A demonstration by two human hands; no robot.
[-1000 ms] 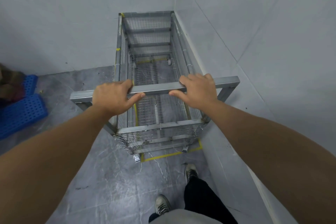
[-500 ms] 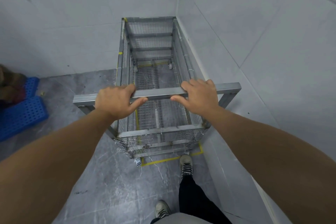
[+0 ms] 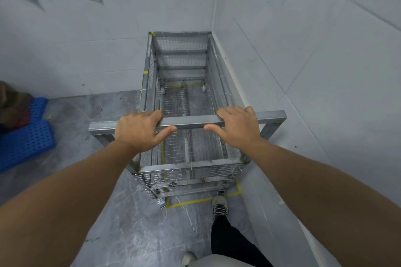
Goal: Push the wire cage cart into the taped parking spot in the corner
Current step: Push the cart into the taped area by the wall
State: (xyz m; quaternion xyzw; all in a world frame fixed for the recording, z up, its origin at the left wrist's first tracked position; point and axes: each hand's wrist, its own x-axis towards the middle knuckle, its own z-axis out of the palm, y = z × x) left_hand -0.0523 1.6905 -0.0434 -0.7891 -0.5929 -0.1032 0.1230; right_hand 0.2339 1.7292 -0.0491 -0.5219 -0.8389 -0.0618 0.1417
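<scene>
The empty wire cage cart [image 3: 184, 97] stands lengthwise in the corner, its far end against the back wall and its right side close to the right wall. Its flat metal handle bar [image 3: 188, 122] runs across the near end. My left hand [image 3: 138, 131] grips the bar left of centre, thumb underneath. My right hand [image 3: 237, 128] rests on the bar right of centre, fingers over the top and thumb below. Yellow floor tape [image 3: 195, 200] marks the parking spot; its near line shows just in front of the cart's near wheels, and more tape shows through the mesh floor.
Blue perforated plastic pallets [image 3: 23, 136] lie on the floor at the left with a brown bundle [image 3: 10, 102] on them. White tiled walls close the corner. My right foot [image 3: 219, 205] is at the tape line. Grey floor [image 3: 130, 234] lies open behind the cart.
The cart has rolled slightly deeper into the corner, and I have stepped forward, my right foot now reaching the tape line. Both hands stay on the handle bar.
</scene>
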